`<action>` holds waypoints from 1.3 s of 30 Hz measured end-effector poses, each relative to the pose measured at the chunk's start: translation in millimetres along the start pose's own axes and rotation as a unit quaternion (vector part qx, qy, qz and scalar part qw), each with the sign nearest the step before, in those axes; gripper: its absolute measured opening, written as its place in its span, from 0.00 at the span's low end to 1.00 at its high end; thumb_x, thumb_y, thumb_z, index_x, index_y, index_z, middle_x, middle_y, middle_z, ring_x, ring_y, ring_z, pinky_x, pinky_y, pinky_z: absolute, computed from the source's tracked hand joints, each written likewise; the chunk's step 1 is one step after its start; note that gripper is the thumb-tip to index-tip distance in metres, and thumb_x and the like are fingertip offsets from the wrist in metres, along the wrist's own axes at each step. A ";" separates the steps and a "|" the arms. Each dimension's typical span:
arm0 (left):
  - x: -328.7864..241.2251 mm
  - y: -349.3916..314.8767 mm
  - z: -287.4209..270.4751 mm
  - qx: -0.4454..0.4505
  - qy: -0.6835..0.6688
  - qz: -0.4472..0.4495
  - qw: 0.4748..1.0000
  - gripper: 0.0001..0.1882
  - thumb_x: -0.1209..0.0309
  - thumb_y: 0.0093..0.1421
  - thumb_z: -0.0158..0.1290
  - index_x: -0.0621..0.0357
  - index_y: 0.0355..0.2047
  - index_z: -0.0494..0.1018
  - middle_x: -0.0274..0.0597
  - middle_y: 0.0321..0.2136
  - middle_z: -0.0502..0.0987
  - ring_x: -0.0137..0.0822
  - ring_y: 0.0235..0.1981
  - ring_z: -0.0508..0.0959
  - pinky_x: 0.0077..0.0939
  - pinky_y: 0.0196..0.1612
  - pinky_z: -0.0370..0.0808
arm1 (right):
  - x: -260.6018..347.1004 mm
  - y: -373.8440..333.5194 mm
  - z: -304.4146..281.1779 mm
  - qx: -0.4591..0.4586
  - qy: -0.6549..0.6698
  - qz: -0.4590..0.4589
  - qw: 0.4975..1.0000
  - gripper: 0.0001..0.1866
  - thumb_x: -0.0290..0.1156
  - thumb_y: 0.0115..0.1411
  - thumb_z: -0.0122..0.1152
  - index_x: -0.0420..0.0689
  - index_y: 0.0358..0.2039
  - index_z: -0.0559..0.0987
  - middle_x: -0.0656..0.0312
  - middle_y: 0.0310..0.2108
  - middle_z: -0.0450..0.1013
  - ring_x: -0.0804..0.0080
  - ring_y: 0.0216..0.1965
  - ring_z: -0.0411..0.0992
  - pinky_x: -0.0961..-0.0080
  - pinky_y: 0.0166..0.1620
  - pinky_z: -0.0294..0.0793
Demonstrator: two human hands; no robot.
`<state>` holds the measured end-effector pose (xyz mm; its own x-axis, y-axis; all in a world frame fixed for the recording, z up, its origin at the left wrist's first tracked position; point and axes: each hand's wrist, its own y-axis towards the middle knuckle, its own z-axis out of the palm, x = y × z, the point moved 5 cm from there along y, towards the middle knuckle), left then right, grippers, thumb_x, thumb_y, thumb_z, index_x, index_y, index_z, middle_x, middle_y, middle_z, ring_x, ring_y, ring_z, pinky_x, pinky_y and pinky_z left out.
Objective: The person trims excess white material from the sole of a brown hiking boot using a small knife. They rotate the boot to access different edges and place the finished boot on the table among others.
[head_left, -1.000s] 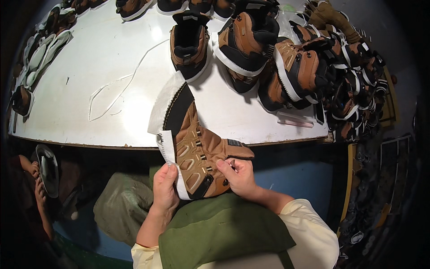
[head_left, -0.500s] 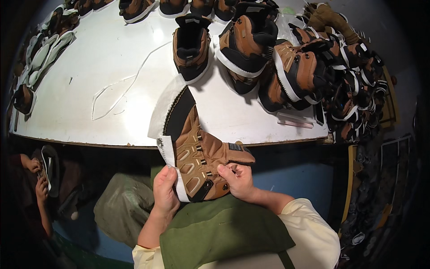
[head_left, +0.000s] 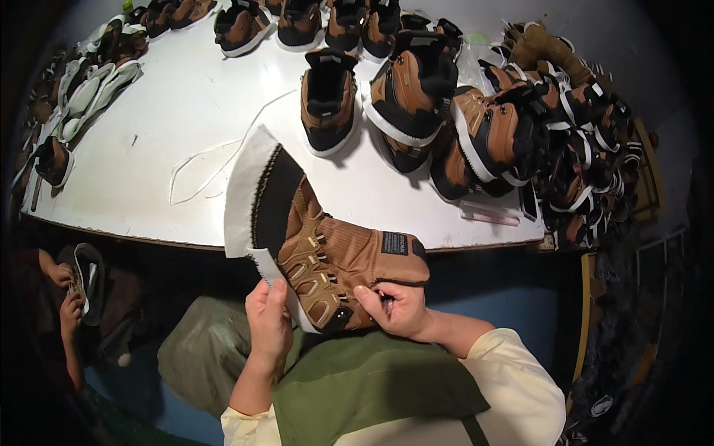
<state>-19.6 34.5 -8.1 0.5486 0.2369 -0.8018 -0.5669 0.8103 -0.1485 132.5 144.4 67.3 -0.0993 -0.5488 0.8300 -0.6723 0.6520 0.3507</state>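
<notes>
Holding a brown-and-black shoe upper (head_left: pixel 349 249) in both hands, the person before me presents it above a green apron (head_left: pixel 379 379), its far part overlapping my view of the tabletop (head_left: pixel 126 178). Left grip (head_left: pixel 269 318): narrow, pinching the upper at its white edging (head_left: pixel 242 197), thumb on top. Right grip (head_left: pixel 396 308): narrow, pinching the upper just below the padded flap (head_left: pixel 398 260); the fingertips are partly hidden. Between the two grips lies the lower part of the upper, with its tan loop-shaped overlays. Beyond the left grip, a curved black panel (head_left: pixel 274 197) extends forward, bordered by the white edging. Farther out in the same direction, a thin white cord (head_left: pixel 175 182) lies loosely looped. Ahead of the right grip stands a single brown-and-black shoe (head_left: pixel 327 130); to its right, more shoes (head_left: pixel 410 111) are stacked. A pale bar (head_left: pixel 489 214) lies forward and right of the right grip. Well to the left of the left grip, a co-worker's hands (head_left: pixel 71 305) hold a white-rimmed piece (head_left: pixel 91 279).
</notes>
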 end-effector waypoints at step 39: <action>-0.6 73.0 -24.8 0.089 -0.345 -0.114 0.927 0.35 0.41 0.64 0.43 0.59 0.57 0.64 0.46 0.51 0.73 0.44 0.52 0.73 0.43 0.56 0.71 | -71.4 88.5 73.2 0.211 0.253 0.197 0.923 0.21 0.43 0.59 0.65 0.36 0.41 0.79 0.69 0.29 0.72 0.87 0.29 0.63 0.86 0.34 0.66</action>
<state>-76.5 80.2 -32.9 0.9393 0.2850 -0.1911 -0.3107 0.9428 -0.1208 26.4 203.0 7.4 -0.1142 0.0718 0.9909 -0.8933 0.4290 -0.1340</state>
